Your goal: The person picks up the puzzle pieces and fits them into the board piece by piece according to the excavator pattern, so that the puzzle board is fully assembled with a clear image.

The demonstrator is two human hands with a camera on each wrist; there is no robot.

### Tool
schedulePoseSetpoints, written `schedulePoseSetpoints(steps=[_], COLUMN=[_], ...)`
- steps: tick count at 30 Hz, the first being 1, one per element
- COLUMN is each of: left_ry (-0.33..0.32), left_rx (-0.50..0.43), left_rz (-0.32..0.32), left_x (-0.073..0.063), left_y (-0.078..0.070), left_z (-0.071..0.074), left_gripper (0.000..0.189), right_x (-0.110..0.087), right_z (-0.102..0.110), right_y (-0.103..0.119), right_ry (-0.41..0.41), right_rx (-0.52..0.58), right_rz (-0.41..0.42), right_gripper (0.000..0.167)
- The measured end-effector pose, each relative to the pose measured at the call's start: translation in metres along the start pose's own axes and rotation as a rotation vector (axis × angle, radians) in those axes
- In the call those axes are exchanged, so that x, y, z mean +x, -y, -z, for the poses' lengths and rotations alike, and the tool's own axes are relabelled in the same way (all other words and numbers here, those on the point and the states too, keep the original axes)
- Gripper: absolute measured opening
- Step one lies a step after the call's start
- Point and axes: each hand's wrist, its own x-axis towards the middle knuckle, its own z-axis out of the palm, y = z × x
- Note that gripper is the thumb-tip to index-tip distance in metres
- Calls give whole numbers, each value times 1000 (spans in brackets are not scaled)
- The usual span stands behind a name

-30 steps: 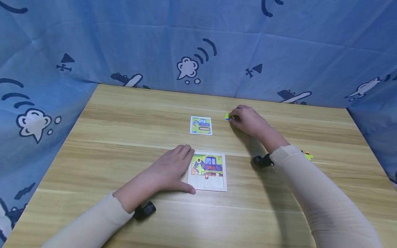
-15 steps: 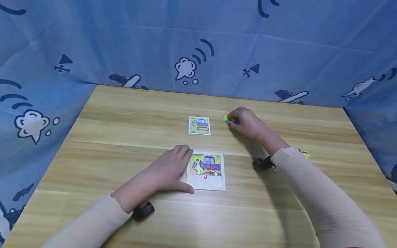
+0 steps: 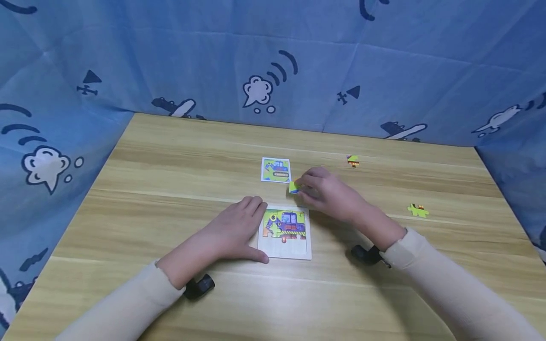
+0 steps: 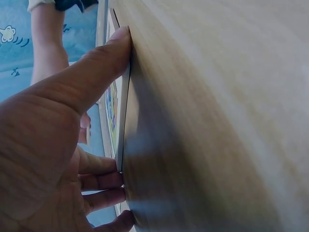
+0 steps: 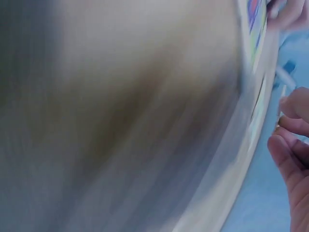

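The puzzle tray, a white-rimmed board with a partly filled picture of a blue digger, lies on the table in the head view. My left hand rests against its left side, thumb at the near corner and fingers at the far one. In the left wrist view the thumb lies along the tray's edge. My right hand pinches a green and blue puzzle piece between thumb and fingertips, above the table just beyond the tray. In the right wrist view, that piece shows only as a thin edge.
Beyond the tray lies a small picture card of the digger. Two loose puzzle pieces lie to the right: a green and orange one farther back, and a green one nearer. A blue printed curtain stands behind the table.
My right hand has lifted the puzzle piece and carried it left and nearer, toward the tray. Two loose pieces that the right arm covered now show. My left hand stays at the tray.
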Motion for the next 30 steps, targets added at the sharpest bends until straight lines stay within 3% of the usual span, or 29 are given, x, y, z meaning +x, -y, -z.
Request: schedulePoseSetpoints(steps=[9, 16, 30], left_ry=[0, -12, -17], left_rx=[9, 23, 13], left_rz=[-10, -25, -23], left_x=[0, -1, 0], left_y=[0, 0, 1], left_z=[1, 2, 0], left_gripper=[120, 117, 116], right_x=[-19, -34, -44], right_z=[-6, -19, -34], right_y=[45, 67, 82], right_ry=[108, 147, 67], right_rx=[34, 42, -74], right_rz=[124, 238, 290], right_gripper=[27, 23, 16])
